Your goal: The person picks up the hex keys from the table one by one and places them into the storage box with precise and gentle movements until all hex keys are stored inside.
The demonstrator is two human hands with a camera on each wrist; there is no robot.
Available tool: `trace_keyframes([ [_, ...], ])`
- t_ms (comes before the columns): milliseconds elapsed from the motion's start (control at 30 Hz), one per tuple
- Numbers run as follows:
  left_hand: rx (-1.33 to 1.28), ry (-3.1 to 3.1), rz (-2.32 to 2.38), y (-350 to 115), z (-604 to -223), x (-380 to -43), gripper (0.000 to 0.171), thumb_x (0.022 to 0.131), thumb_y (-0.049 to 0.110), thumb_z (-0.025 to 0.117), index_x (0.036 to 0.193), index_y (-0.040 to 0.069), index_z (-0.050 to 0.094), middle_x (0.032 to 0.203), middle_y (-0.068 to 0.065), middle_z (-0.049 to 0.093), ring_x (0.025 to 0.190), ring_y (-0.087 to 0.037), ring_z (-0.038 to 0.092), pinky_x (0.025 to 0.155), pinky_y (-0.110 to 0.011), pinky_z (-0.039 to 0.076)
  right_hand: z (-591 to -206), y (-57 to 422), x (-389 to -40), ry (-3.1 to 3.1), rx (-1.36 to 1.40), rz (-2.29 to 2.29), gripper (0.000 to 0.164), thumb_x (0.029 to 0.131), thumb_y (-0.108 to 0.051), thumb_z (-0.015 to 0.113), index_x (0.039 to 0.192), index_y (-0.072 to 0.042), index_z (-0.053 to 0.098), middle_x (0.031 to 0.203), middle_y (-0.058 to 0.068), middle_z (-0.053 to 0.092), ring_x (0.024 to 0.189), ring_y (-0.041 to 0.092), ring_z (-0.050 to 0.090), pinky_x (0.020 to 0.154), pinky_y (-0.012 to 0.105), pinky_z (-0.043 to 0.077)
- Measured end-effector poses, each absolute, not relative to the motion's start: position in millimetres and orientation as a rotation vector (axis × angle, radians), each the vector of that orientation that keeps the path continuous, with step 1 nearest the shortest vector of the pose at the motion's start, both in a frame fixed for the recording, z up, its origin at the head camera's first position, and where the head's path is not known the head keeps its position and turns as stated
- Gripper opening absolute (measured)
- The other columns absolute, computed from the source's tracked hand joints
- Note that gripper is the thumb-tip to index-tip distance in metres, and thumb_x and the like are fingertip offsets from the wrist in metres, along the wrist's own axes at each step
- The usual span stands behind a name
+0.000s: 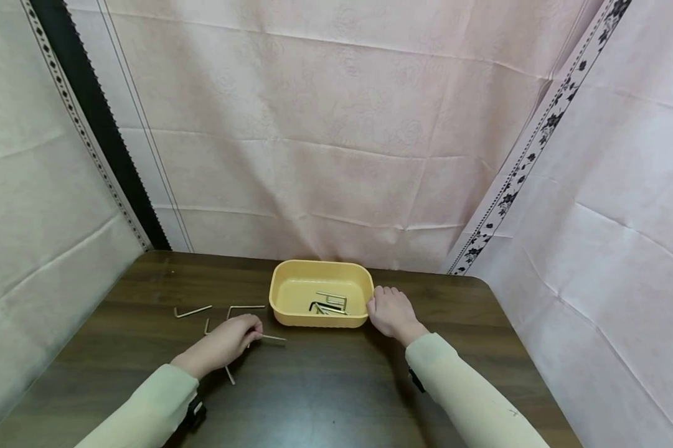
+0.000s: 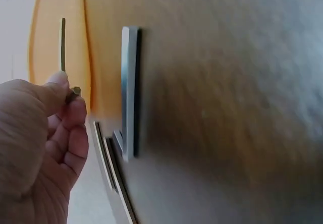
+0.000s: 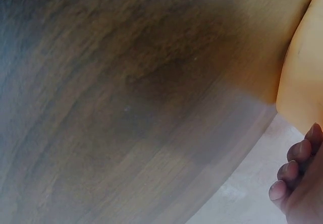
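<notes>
My left hand (image 1: 226, 342) pinches a brass-coloured L-shaped hex key (image 1: 273, 338) between thumb and fingers, left of a yellow plastic tray (image 1: 319, 320). In the left wrist view, the long arm of that key sticks out past the thumb, in front of the tray wall (image 2: 45, 42). At the tray's right end, my right hand (image 1: 392, 311) grips the rim with curled fingers; its thumb is hidden in the right wrist view. Several hex keys lie inside the tray, among them a black one (image 1: 326, 305).
Loose hex keys lie on the dark wooden table (image 1: 336, 398) around my left hand: one to the far left (image 1: 193, 312), one beside the tray (image 1: 246, 307) and one nearer me (image 1: 230, 375). A pale cloth curtain (image 1: 336, 155) hangs behind the table and along both sides.
</notes>
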State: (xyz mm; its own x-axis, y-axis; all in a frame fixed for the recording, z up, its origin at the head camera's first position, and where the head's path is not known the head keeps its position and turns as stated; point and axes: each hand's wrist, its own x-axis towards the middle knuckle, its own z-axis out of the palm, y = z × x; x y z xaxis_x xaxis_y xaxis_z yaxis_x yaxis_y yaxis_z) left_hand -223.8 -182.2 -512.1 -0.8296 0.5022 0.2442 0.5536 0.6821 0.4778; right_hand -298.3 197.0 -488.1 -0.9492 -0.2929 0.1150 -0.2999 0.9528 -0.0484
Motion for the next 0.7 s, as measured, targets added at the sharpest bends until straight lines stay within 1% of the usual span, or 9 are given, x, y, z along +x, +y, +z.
trace_keyframes([
  [100,-0.787,-2.771,-0.908,-191.0,-512.9,-224.6,0.004,0.093,0.011,0.063,0.092,0.014,0.066,0.088,0.008,0.059,0.08,-0.007,0.057,0.071,-0.032,0.049,-487.7,196.5,-298.3,-3.006,0.462,0.107,0.027,0.1,-0.024,0.031,0.084,-0.01,0.047,0.08,0.005,0.048,0.08,0.026,0.048,0.078,0.041,0.04],
  [200,-0.652,-2.727,-0.956,-198.2,-513.4,-225.9,0.01,0.094,0.013,0.063,0.1,0.014,0.07,0.094,0.007,0.062,0.084,-0.01,0.06,0.073,-0.034,0.051,-487.4,196.1,-298.6,-3.012,0.46,0.097,0.027,0.1,-0.025,0.031,0.084,-0.01,0.047,0.081,0.004,0.048,0.08,0.026,0.048,0.078,0.041,0.04],
  [267,-0.567,-2.68,-0.988,-200.8,-512.7,-228.1,0.013,0.095,0.014,0.061,0.103,0.013,0.071,0.096,0.005,0.062,0.083,-0.011,0.059,0.072,-0.033,0.05,-487.7,196.9,-298.8,-3.017,0.454,0.097,0.027,0.1,-0.025,0.03,0.084,-0.01,0.047,0.081,0.004,0.048,0.08,0.025,0.048,0.078,0.041,0.04],
  [367,-0.473,-2.621,-1.052,-202.9,-509.8,-230.7,0.014,0.096,0.014,0.059,0.103,0.012,0.071,0.096,0.003,0.061,0.079,-0.011,0.057,0.069,-0.033,0.049,-487.7,197.0,-298.9,-3.024,0.451,0.107,0.028,0.1,-0.025,0.029,0.085,-0.011,0.047,0.08,0.004,0.048,0.079,0.024,0.047,0.078,0.04,0.04],
  [467,-0.439,-2.618,-1.097,-204.3,-505.2,-232.1,0.016,0.098,0.015,0.057,0.104,0.009,0.07,0.099,0.0,0.061,0.08,-0.013,0.056,0.07,-0.034,0.049,-487.9,196.4,-299.3,-3.029,0.456,0.119,0.027,0.1,-0.025,0.029,0.085,-0.011,0.047,0.08,0.003,0.047,0.079,0.024,0.047,0.078,0.04,0.04],
  [600,-0.418,-2.659,-1.076,-207.7,-499.8,-234.1,0.016,0.098,0.012,0.056,0.105,0.007,0.069,0.101,-0.004,0.061,0.081,-0.016,0.057,0.071,-0.037,0.049,-487.9,195.8,-299.2,-3.037,0.452,0.119,0.027,0.101,-0.025,0.031,0.087,-0.01,0.048,0.081,0.003,0.047,0.08,0.024,0.047,0.079,0.041,0.04],
  [700,-0.372,-2.664,-1.035,-211.2,-497.6,-236.6,0.016,0.098,0.01,0.055,0.105,0.005,0.068,0.099,-0.006,0.06,0.077,-0.017,0.055,0.07,-0.038,0.048,-487.7,196.6,-299.0,-3.04,0.442,0.109,0.026,0.101,-0.025,0.031,0.087,-0.011,0.048,0.081,0.003,0.047,0.08,0.024,0.046,0.079,0.041,0.04],
])
